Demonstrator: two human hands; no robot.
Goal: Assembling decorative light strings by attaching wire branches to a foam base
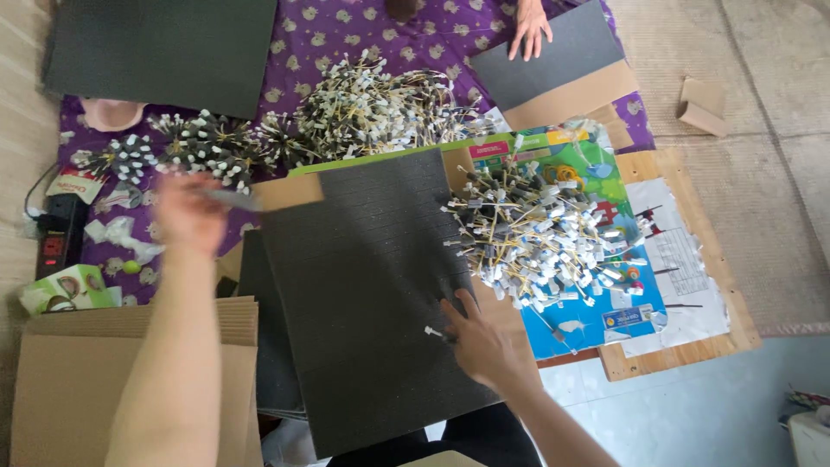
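A: How are the hands placed?

B: The right hand (481, 339) is laid on the dark foam sheet (367, 285) near its right edge; a small white-tagged piece (431, 331) appears to be pinched at the fingertips; the left hand (188, 212) is blurred at the sheet's upper left corner, and its grip cannot be told.

A: What might be upset?

B: The pile of tagged wires (540, 238) lies just beside the right hand, on the coloured board (596, 320); it could be snagged and scattered by a sweep of the wrist; the sheet, propped over cardboard (60, 380), could be tipped if it is lifted from one corner.
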